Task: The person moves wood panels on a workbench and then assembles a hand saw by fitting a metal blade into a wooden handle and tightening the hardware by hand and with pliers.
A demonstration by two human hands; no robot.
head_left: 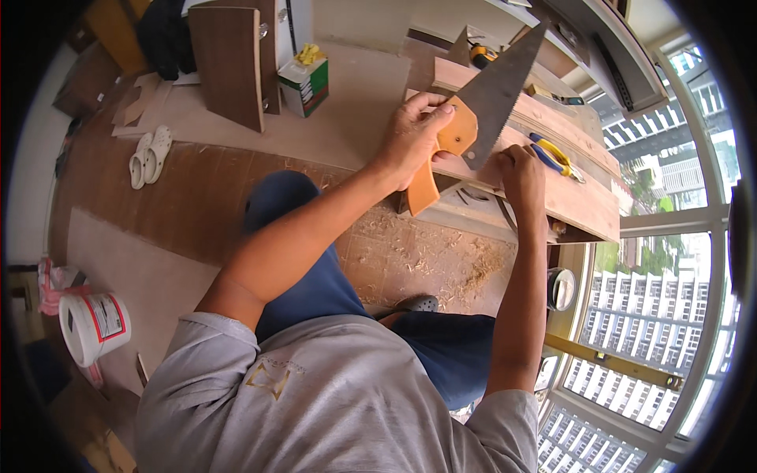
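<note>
My left hand (419,134) is wrapped round the orange handle of a handsaw (505,83). The saw is raised over the workbench, its grey blade slanting up and away to the right, with the teeth on the right side. Close to the blade's handle end is my right hand (520,172), fingers curled in at the near edge of a wooden board (579,201). Whatever those fingers may hold is hidden. Pliers (557,154) with blue and yellow handles lie on the board just right of that hand.
A tape measure (482,55) sits at the bench's far end. Wood shavings (477,272) cover the floor below. Right stands a window with a yellow spirit level (615,361). Leftward are a green-white box (303,85), a brown panel (227,67), pale clogs (150,156) and a white bucket (96,327).
</note>
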